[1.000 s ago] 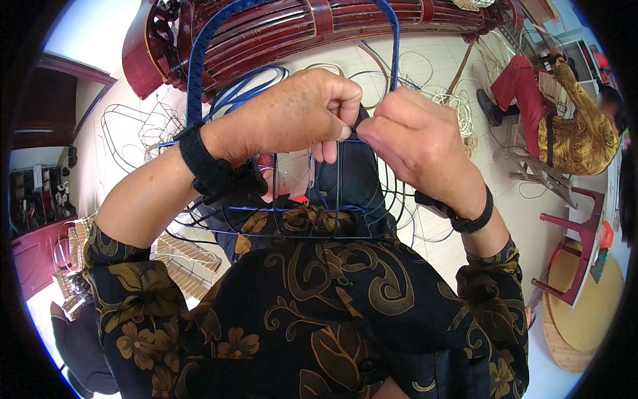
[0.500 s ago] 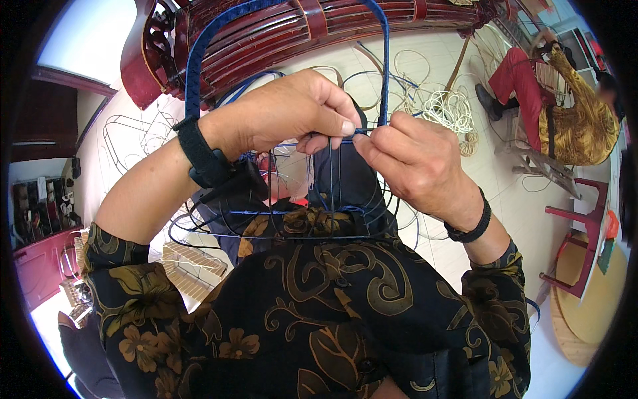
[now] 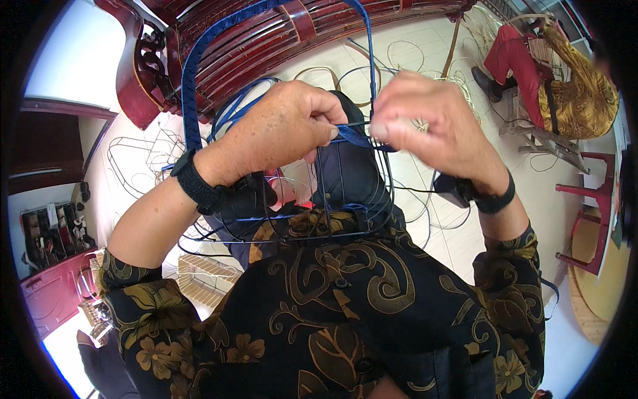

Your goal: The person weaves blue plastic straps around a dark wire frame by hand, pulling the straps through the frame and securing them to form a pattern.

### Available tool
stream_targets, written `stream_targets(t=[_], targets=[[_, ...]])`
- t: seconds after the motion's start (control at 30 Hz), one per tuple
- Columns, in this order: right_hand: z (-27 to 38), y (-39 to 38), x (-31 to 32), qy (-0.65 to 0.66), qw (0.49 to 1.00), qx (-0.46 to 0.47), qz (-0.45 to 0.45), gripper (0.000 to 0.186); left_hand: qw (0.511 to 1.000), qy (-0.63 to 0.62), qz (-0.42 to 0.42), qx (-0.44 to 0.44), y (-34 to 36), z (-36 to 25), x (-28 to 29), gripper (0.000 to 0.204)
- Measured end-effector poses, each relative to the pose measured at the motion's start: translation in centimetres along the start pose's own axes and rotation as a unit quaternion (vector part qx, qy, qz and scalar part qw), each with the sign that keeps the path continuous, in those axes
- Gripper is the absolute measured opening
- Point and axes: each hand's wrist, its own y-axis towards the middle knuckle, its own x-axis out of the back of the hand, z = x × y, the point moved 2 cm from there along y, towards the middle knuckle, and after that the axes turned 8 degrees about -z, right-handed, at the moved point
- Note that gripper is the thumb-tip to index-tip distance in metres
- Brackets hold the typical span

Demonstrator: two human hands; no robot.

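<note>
A dark wire basket frame (image 3: 312, 240) rests on my lap, with a tall arched handle (image 3: 191, 100) wrapped in blue strip rising at its far side. My left hand (image 3: 286, 123) is closed, pinching the frame's far rim and a blue strip (image 3: 355, 137) between thumb and fingers. At the right end of that strip is my right hand (image 3: 432, 126), blurred by motion, its fingers curled and thumb against the strip close to the handle's right foot. The exact grip of its fingertips is smeared. Thin upright wires hang below the rim between my hands.
A dark red wooden bench (image 3: 259, 46) stands ahead. Loose wire frames (image 3: 133, 149) and coiled pale strands (image 3: 458, 83) lie on the tiled floor. Another person (image 3: 571, 100) sits at the far right, near a red stool (image 3: 588, 206). A woven slatted piece (image 3: 206, 276) lies at left.
My right hand has lifted and moved slightly right, away from my left hand. More of the blue strip shows between them. The view has shifted slightly, with the handle now farther left.
</note>
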Motion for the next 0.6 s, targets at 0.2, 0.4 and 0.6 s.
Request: stream_targets(t=[0.2, 0.4, 0.6], targets=[[-0.8, 1.3, -2.4, -0.058, 0.998, 0.014, -0.012, 0.022, 0.997, 0.049, -0.027, -0.055, -0.3, 0.2, -0.1, 0.007], [-1.9, 0.9, -4.6, -0.037, 0.989, -0.123, 0.078, 0.02, 0.995, 0.004, -0.053, -0.081, -0.7, 0.5, 0.0, 0.013], [-1.0, 1.0, -3.9, -0.047, 0.98, -0.17, 0.095, 0.015, 0.997, -0.06, 0.029, 0.027, -0.8, 0.4, 1.4, 0.02]])
